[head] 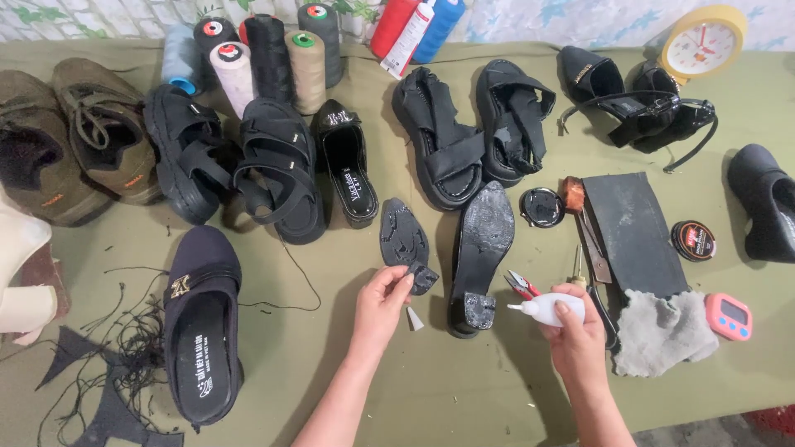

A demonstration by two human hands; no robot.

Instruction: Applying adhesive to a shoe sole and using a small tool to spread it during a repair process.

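Left hand reaching up from bottom centre, forearm angled right-to-left, fingers pinched shut on lower edge of sole piece, a black teardrop-shaped sheet lying flat on green table. Small white cap just beside left thumb, on cloth.

Right hand closed round white glue bottle, nozzle pointing left toward heel of upturned shoe; wrist straight, forearm coming up from bottom edge. Shoe lying sole-up betw. the two hands, glossy patches on sole and heel.

Red-handled pliers just left of bottle. Scissors and black rubber sheet above right hand, grey rag to its right, pink timer beyond. Black slip-on w/ gold buckle well left of left hand, amid loose threads. Sandals, thread spools, yellow clock along back of table.
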